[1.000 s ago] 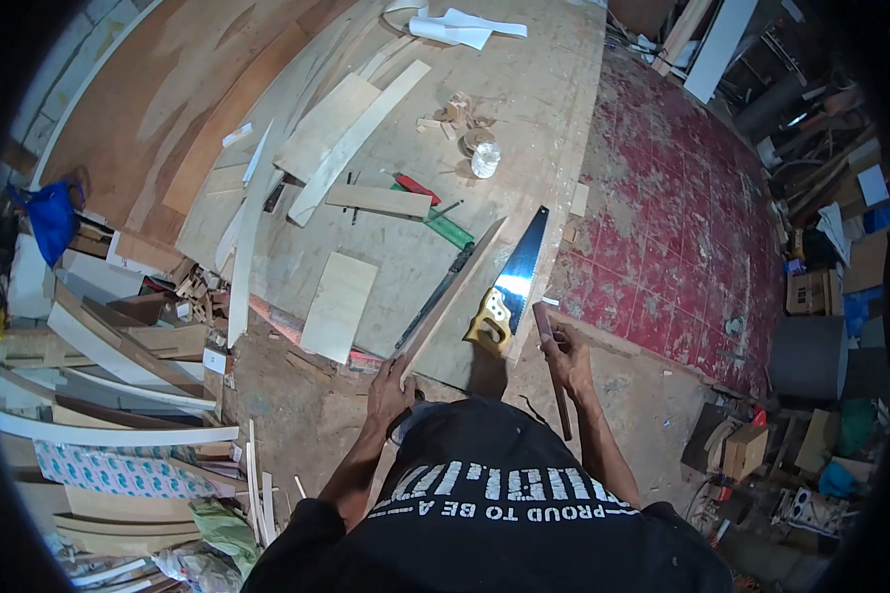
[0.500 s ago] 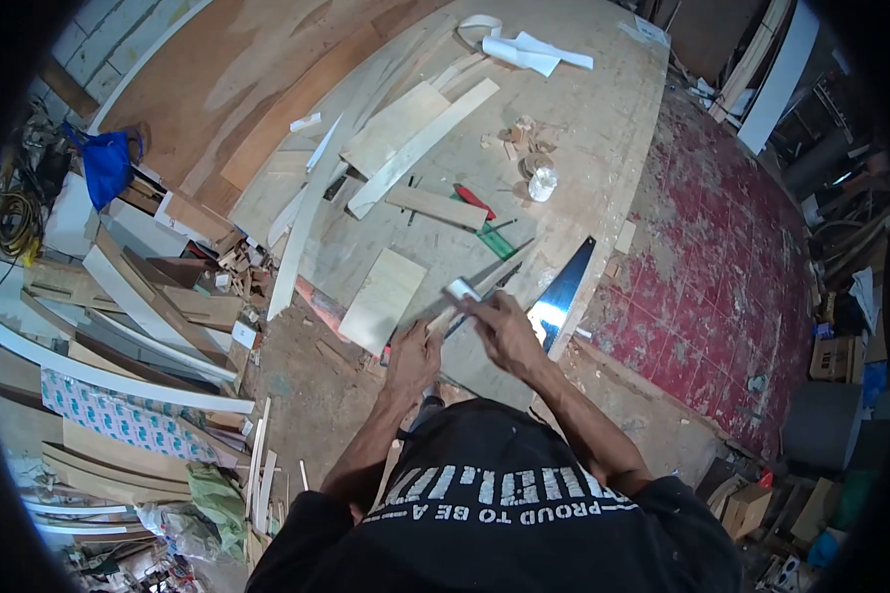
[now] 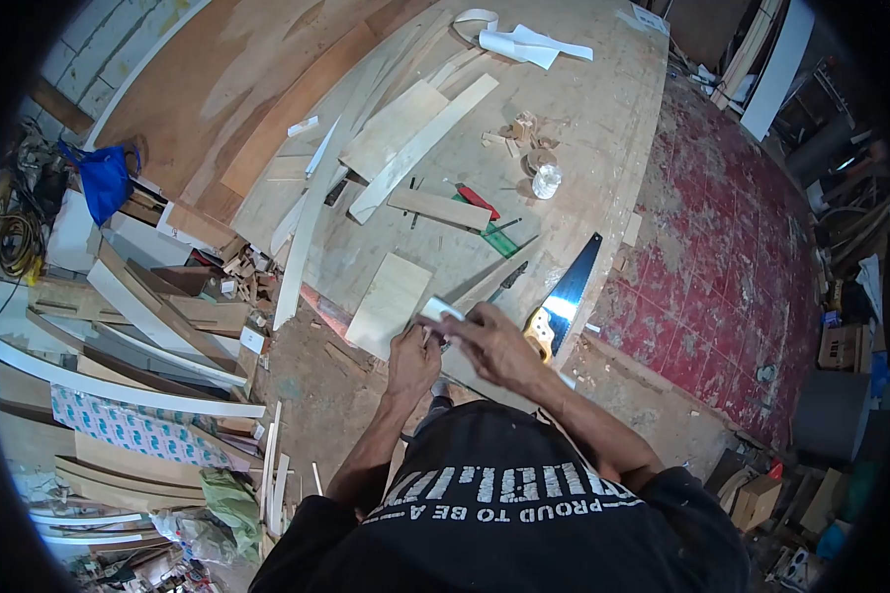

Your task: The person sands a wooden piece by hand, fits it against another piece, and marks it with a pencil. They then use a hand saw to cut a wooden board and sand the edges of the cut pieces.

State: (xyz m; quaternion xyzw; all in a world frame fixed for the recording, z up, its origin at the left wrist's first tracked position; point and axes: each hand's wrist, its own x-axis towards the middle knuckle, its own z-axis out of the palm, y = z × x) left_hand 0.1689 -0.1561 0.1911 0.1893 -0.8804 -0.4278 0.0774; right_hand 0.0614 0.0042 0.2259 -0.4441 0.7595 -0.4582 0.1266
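Fingers (image 3: 412,343) around one wooden strip (image 3: 485,286)

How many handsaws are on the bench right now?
1 in view: it lies near the bench's right edge, just beyond the right hand, blade pointing away. Others could be hidden under the clutter.

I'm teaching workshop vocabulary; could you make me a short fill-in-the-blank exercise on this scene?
Just beyond the right hand lies a ____ with a yellow handle.
The bag at the far left is ____.
The shirt has white lettering on ____ fabric.

Missing words: saw; blue; black.
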